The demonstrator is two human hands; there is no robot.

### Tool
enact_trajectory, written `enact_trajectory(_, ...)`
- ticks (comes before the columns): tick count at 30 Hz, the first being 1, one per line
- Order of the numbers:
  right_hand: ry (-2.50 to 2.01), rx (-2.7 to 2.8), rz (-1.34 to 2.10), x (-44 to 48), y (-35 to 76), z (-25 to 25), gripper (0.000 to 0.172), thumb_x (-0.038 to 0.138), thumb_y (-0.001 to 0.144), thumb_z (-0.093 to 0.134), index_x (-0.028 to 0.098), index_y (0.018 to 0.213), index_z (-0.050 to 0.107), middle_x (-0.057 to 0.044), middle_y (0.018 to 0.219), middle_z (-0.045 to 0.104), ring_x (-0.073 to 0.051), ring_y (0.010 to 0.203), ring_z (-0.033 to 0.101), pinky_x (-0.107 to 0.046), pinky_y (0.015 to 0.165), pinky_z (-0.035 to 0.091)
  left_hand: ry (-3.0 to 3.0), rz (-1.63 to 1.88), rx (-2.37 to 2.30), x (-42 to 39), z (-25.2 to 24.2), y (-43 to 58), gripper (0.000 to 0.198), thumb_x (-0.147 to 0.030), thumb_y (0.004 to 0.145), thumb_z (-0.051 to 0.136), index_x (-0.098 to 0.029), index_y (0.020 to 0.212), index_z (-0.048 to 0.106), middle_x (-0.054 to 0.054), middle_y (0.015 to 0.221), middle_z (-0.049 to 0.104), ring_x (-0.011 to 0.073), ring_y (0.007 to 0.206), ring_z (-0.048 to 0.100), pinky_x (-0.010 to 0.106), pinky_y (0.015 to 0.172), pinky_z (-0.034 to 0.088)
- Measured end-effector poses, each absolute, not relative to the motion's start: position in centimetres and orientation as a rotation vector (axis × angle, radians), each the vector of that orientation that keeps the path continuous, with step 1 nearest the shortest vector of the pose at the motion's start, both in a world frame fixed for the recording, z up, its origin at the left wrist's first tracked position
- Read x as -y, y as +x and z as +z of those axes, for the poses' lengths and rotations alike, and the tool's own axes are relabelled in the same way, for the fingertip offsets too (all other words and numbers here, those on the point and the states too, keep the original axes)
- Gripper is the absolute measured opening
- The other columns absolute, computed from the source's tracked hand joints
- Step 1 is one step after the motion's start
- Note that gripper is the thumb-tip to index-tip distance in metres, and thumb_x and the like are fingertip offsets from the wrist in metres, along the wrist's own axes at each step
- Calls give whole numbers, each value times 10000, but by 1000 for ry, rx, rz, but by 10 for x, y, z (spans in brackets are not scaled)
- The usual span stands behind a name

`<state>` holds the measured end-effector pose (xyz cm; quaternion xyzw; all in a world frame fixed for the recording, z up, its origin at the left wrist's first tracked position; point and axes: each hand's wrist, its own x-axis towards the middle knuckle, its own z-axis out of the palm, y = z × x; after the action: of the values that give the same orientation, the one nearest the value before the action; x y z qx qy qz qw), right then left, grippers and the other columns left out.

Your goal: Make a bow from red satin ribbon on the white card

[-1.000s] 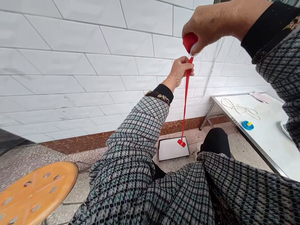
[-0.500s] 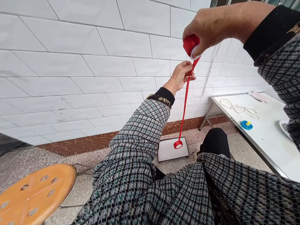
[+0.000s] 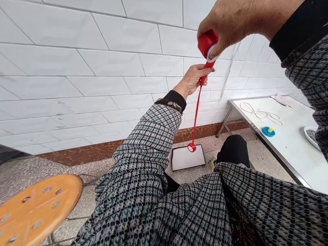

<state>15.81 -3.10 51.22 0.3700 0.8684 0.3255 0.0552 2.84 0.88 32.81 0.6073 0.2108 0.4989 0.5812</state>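
My right hand (image 3: 222,25) is closed around a red ribbon roll (image 3: 205,42) with a white core, held high in front of the tiled wall. From it a red ribbon (image 3: 196,109) runs down. Just below the roll, my left hand (image 3: 194,79) pinches this ribbon between thumb and fingers. At the ribbon's lower end hangs a second, smaller red ribbon roll (image 3: 191,147), which appears in front of a shallow white tray with a dark rim (image 3: 188,159) on the floor. Whether that small roll touches the tray, I cannot tell.
A white table (image 3: 289,136) on the right bears a loop of pale cord (image 3: 261,114), a blue round dish (image 3: 268,132) and a white bowl (image 3: 311,135) of dark bits. An orange stool (image 3: 41,208) stands at lower left. The tiled wall (image 3: 102,65) rises ahead.
My left hand now pinches the ribbon more firmly, closer under the big roll. The hanging small roll has shifted left and turned. My view has tilted slightly.
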Motion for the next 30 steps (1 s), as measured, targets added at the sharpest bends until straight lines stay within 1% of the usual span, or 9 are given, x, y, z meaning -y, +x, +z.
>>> enact_trajectory(5, 1038, -2645, 1035, 25, 162, 512, 628, 619, 701, 726, 201, 1169, 748, 77, 686, 543, -266, 894, 714, -258, 625, 286, 1395, 1177, -459, -9, 325, 26, 211, -315, 997, 622, -138, 884, 637, -48, 619, 447, 70, 579, 478, 268, 673, 411)
enact_trajectory(9, 1003, -2635, 1051, 21, 168, 513, 758, 775, 684, 630, 214, 1182, 740, 66, 669, 549, -299, 870, 727, -238, 577, 248, 1378, 1188, -461, -12, 321, 25, 147, -273, 953, 668, -148, 877, 657, -52, 608, 438, 75, 573, 494, 258, 646, 407)
enact_trajectory(11, 1034, -2608, 1028, 24, 169, 512, 769, 800, 692, 612, 223, 1184, 739, 65, 647, 530, -317, 879, 725, -244, 567, 233, 1382, 1185, -463, -14, 316, 25, 85, -225, 918, 704, -160, 879, 667, -44, 598, 453, 85, 595, 488, 272, 663, 429)
enact_trajectory(16, 1116, -2581, 914, 27, 167, 502, 723, 729, 691, 693, 217, 1199, 747, 85, 672, 546, -281, 904, 700, -305, 643, 299, 1372, 1136, -446, -14, 303, 24, 124, -160, 831, 783, -175, 900, 681, -31, 618, 514, 93, 603, 465, 301, 695, 475)
enact_trajectory(20, 1097, -2597, 846, 21, 167, 492, 696, 680, 703, 740, 204, 1210, 746, 91, 691, 528, -246, 948, 658, -323, 718, 299, 1289, 1132, -423, -7, 295, 24, 120, -206, 870, 763, -158, 863, 653, -47, 594, 459, 75, 553, 442, 266, 621, 422)
enact_trajectory(22, 1096, -2614, 810, 20, 169, 486, 649, 646, 712, 780, 206, 1188, 753, 84, 693, 528, -210, 878, 632, -317, 723, 298, 1230, 1161, -419, -3, 289, 24, 154, -245, 901, 744, -172, 831, 629, -54, 580, 439, 67, 537, 413, 250, 574, 376)
enact_trajectory(25, 1040, -2681, 707, 27, 171, 472, 520, 558, 755, 834, 199, 1124, 761, 67, 701, 568, -132, 714, 547, -296, 699, 310, 1155, 1173, -443, 5, 272, 24, 204, -279, 909, 750, -202, 791, 602, -62, 560, 434, 55, 504, 335, 242, 500, 292)
enact_trajectory(28, 968, -2732, 483, 42, 170, 450, 360, 435, 823, 829, 167, 1052, 756, 51, 702, 597, -86, 605, 474, -264, 638, 321, 1107, 1136, -513, 14, 242, 22, 250, -314, 854, 811, -184, 794, 607, -81, 549, 406, 35, 450, 305, 223, 451, 207)
enact_trajectory(30, 934, -2727, 236, 50, 168, 431, 260, 348, 873, 790, 147, 1027, 731, 37, 736, 621, -85, 613, 495, -249, 612, 340, 1082, 1110, -536, 21, 219, 19, 297, -338, 809, 850, -168, 780, 607, -92, 538, 391, 21, 421, 286, 205, 436, 176)
